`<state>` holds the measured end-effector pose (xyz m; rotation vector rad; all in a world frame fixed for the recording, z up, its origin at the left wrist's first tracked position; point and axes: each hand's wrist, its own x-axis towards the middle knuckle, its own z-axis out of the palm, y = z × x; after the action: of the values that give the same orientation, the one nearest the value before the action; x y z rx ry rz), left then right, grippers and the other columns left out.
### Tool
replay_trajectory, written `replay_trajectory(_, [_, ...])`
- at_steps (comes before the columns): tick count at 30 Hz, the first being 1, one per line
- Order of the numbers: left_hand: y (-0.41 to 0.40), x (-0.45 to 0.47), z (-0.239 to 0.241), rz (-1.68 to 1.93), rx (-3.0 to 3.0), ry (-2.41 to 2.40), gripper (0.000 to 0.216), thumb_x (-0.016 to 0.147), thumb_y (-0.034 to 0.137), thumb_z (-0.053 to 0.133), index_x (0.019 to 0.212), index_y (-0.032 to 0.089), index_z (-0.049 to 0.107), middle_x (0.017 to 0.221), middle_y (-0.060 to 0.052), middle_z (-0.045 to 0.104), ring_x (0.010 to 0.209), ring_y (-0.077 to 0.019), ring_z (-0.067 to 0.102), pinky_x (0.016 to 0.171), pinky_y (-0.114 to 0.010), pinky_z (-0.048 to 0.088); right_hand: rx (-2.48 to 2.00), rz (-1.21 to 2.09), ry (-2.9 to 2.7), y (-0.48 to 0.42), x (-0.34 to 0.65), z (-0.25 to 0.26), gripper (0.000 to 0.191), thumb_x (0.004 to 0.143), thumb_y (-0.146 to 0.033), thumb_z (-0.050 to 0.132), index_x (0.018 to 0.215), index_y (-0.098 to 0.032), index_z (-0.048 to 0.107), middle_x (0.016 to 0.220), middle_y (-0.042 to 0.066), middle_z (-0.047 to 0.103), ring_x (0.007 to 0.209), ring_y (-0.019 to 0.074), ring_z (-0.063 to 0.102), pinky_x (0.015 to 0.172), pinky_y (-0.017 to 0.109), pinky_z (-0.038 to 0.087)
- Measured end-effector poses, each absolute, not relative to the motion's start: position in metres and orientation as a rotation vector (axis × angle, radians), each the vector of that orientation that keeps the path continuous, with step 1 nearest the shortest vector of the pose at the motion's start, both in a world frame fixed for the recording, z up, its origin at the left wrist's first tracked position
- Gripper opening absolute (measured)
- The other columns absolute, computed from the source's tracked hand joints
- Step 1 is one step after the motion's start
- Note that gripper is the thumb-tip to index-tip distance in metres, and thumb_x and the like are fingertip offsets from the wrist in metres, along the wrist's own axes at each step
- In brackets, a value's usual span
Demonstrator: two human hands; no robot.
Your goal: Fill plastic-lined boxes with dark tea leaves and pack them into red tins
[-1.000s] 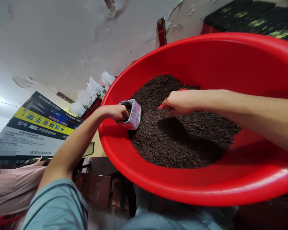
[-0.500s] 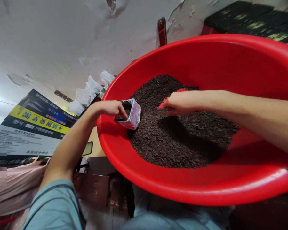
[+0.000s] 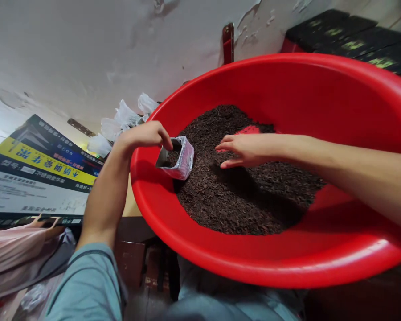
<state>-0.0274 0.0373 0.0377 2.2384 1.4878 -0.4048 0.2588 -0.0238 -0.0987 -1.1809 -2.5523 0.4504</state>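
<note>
A big red basin (image 3: 254, 263) holds a spread heap of dark, dry bits that look like loose tea leaves (image 3: 217, 200). At the heap's left side sits a small box wrapped in clear plastic (image 3: 186, 158), its top open and tilted towards me, with more dark bits inside. My left hand (image 3: 150, 134) is at the box's upper rim, fingers curled and closed, pointing down; what they hold, if anything, is hidden. Over the middle of the heap, my right hand (image 3: 243, 149) has its fingers stretched apart and holds nothing visible. Its shadow falls on the leaves below.
White plastic bags (image 3: 123, 116) lie behind the basin's left rim. A large printed carton (image 3: 36, 174) stands on the left, above hanging cloth (image 3: 20, 258). Dark boxes (image 3: 347, 40) are at the back right, against a peeling wall (image 3: 87, 53).
My left hand has risen out of the box opening to its rim. My right hand's fingers have spread apart from a closer grouping. The view has shifted slightly.
</note>
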Motion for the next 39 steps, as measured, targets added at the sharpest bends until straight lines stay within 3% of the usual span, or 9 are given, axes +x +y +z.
replay_trajectory(4, [0.067, -0.037, 0.027, 0.381, 2.359, 1.729, 0.035, 0.075, 0.008, 0.047, 0.092, 0.013, 0.078, 0.075, -0.004, 0.074, 0.086, -0.0170, 0.063, 0.083, -0.027, 0.048, -1.252, 0.670, -2.625, -0.055, 0.225, -0.105, 0.105, 0.073, -0.076, 0.075, 0.157, -0.021, 0.046, 0.163, 0.022, 0.035, 0.141, 0.0416, 0.050, 0.111, 0.056, 0.047])
replay_trajectory(7, [0.087, -0.048, 0.004, 0.553, 2.328, 1.799, 0.031, 0.079, 0.007, 0.047, 0.095, 0.011, 0.073, 0.072, -0.002, 0.071, 0.090, -0.0156, 0.059, 0.092, -0.029, 0.045, -1.294, 0.719, -2.775, -0.076, 0.204, -0.116, 0.114, 0.068, -0.079, 0.076, 0.163, -0.029, 0.036, 0.167, 0.023, 0.027, 0.149, 0.0517, 0.033, 0.111, 0.073, 0.037])
replay_trajectory(9, [0.095, -0.058, -0.011, 0.623, 2.294, 1.835, 0.029, 0.078, 0.007, 0.047, 0.090, 0.012, 0.073, 0.075, -0.002, 0.071, 0.091, -0.0158, 0.060, 0.094, -0.029, 0.044, -1.289, 0.666, -2.856, -0.084, 0.197, -0.120, 0.109, 0.070, -0.072, 0.079, 0.162, -0.032, 0.038, 0.166, 0.023, 0.031, 0.146, 0.0550, 0.035, 0.106, 0.078, 0.036])
replay_trajectory(13, [0.104, -0.076, -0.029, 0.688, 2.212, 1.866, 0.030, 0.071, 0.007, 0.048, 0.081, 0.016, 0.075, 0.079, -0.002, 0.071, 0.094, -0.0178, 0.063, 0.093, -0.027, 0.045, -1.274, 0.566, -2.929, -0.084, 0.193, -0.120, 0.086, 0.075, -0.050, 0.079, 0.153, -0.025, 0.051, 0.154, 0.025, 0.044, 0.130, 0.0508, 0.050, 0.098, 0.068, 0.049])
replay_trajectory(16, [0.108, -0.082, -0.035, 0.666, 2.166, 1.817, 0.031, 0.071, 0.006, 0.048, 0.081, 0.015, 0.076, 0.079, -0.003, 0.070, 0.093, -0.0176, 0.063, 0.093, -0.028, 0.045, -1.263, 0.573, -3.007, -0.080, 0.191, -0.120, 0.083, 0.073, -0.042, 0.081, 0.149, -0.020, 0.054, 0.147, 0.025, 0.048, 0.124, 0.0474, 0.053, 0.097, 0.062, 0.052])
replay_trajectory(21, [0.109, -0.082, -0.042, 0.628, 2.111, 1.684, 0.025, 0.076, 0.004, 0.054, 0.086, 0.009, 0.076, 0.079, -0.004, 0.069, 0.091, -0.0156, 0.060, 0.094, -0.029, 0.046, -1.391, 0.584, -3.057, -0.082, 0.186, -0.119, 0.088, 0.076, -0.043, 0.078, 0.154, -0.018, 0.047, 0.149, 0.024, 0.045, 0.127, 0.0453, 0.054, 0.103, 0.056, 0.050])
replay_trajectory(26, [0.107, -0.081, -0.047, 0.616, 2.085, 1.616, 0.025, 0.073, 0.003, 0.056, 0.081, 0.013, 0.078, 0.073, -0.004, 0.070, 0.082, -0.0154, 0.064, 0.084, -0.027, 0.049, -1.427, 0.604, -3.099, -0.083, 0.182, -0.116, 0.084, 0.071, -0.040, 0.082, 0.147, -0.018, 0.053, 0.142, 0.021, 0.051, 0.120, 0.0429, 0.058, 0.098, 0.054, 0.053])
replay_trajectory(33, [0.105, -0.077, -0.044, 0.613, 2.011, 1.581, 0.026, 0.072, 0.002, 0.057, 0.080, 0.011, 0.080, 0.072, -0.006, 0.071, 0.072, -0.0151, 0.065, 0.073, -0.027, 0.051, -1.427, 0.602, -3.065, -0.080, 0.185, -0.120, 0.072, 0.078, -0.042, 0.079, 0.143, -0.021, 0.056, 0.139, 0.017, 0.053, 0.124, 0.0396, 0.055, 0.103, 0.052, 0.049])
replay_trajectory(39, [0.105, -0.079, -0.047, 0.583, 1.978, 1.562, 0.027, 0.072, 0.004, 0.059, 0.084, 0.012, 0.083, 0.073, -0.008, 0.072, 0.078, -0.0187, 0.068, 0.073, -0.029, 0.052, -1.324, 0.567, -3.093, -0.075, 0.187, -0.118, 0.070, 0.076, -0.043, 0.081, 0.140, -0.023, 0.057, 0.137, 0.016, 0.053, 0.117, 0.0354, 0.060, 0.103, 0.050, 0.049])
